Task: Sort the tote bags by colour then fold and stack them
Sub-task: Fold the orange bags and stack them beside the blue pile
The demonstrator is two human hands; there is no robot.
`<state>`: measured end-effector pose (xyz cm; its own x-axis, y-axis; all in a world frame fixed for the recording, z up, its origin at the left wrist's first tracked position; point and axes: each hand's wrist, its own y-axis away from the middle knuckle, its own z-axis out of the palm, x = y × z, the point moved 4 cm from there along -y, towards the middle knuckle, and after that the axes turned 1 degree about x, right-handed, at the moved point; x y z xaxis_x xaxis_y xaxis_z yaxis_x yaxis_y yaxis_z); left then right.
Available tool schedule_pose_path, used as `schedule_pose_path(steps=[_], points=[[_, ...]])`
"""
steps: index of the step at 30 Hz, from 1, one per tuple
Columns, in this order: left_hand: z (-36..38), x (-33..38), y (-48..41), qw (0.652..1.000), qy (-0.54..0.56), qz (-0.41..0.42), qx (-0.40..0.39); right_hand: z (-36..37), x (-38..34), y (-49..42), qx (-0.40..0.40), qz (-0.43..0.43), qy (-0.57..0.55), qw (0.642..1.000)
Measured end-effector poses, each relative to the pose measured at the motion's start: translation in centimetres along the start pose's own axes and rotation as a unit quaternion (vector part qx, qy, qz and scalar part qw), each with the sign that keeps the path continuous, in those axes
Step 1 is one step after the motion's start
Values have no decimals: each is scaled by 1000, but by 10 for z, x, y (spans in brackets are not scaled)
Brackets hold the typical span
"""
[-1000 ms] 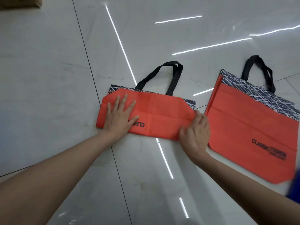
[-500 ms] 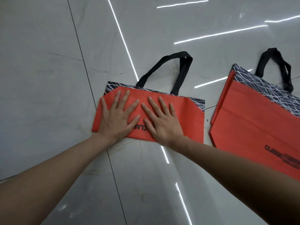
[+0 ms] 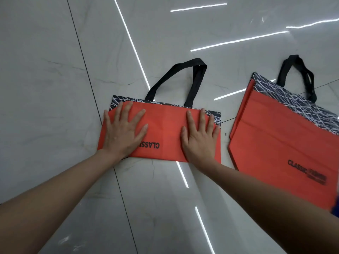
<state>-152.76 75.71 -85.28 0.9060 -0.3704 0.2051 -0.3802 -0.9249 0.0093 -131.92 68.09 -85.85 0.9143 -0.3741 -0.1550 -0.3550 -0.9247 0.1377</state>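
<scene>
We see the orange tote bag (image 3: 165, 125) lying flat on the floor (image 3: 45, 88), in the middle of the view, folded in half so that its lower part lies up over the body. Only a thin strip of its black-and-white patterned band (image 3: 215, 116) shows along the far edge. Its black handles (image 3: 194, 79) loop away from us onto the tiles. Printed letters reading "CLASS" (image 3: 150, 145) sit upside down near the fold.

Both of our hands are on this bag, palms down and fingers spread. The left hand (image 3: 122, 136) presses the left end and covers the start of the print. The right hand (image 3: 200, 143) presses the right end, its fingertips reaching the patterned band. Neither hand grips anything.

Just beside it to the right, across a narrow strip of tile, a second orange tote bag (image 3: 275, 140) lies unfolded, with its own patterned band and black handles (image 3: 297, 70) at the far end. Our right forearm crosses its near corner.

The floor is glossy pale marble tile with dark joints and bright reflected strips of light. At the right edge we glimpse something blue (image 3: 337, 208), perhaps clothing, too cropped to tell.
</scene>
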Motion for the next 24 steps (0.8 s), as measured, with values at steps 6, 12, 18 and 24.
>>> schedule_pose_path(steps=[6, 12, 18, 24], points=[[4, -8, -7, 1000, -30, -1, 1, -10, -3, -14, 47, 9, -47, 998], [4, -8, -7, 1000, -26, 6, 17, -42, -22, -104, 70, 155, -239, 956], [4, -9, -6, 1000, -27, 7, 13, -52, -35, -145, 16, 233, -436, 869], [-4, -12, -6, 999, -34, 4, -28, -129, -56, -102, 105, -113, -401, 903]])
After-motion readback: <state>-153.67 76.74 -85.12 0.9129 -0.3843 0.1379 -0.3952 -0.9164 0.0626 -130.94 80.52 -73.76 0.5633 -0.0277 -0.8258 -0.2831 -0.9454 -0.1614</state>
